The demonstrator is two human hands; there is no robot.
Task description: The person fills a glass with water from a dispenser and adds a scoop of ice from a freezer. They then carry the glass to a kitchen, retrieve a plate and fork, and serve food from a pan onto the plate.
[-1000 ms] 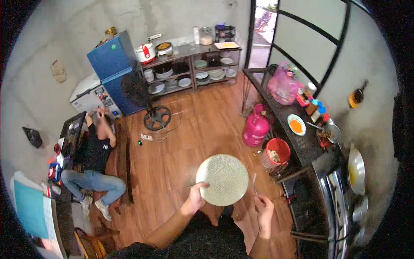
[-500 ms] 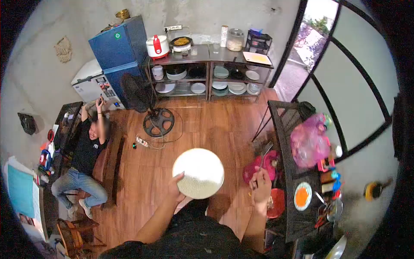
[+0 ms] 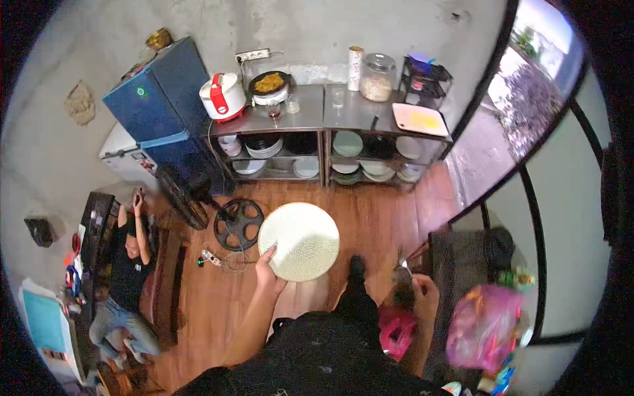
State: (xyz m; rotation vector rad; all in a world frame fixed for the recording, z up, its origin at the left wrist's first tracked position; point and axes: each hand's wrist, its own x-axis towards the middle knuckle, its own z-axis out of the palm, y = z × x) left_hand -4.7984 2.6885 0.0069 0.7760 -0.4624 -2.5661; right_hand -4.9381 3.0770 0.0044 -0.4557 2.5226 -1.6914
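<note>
My left hand (image 3: 269, 272) pinches a plate (image 3: 299, 241) by its rim; my right hand (image 3: 424, 295) pinches a fork (image 3: 405, 264).

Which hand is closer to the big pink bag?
The right hand. It is just to the left of the pink bag. The left hand is much farther left, holding the round plate.
</note>
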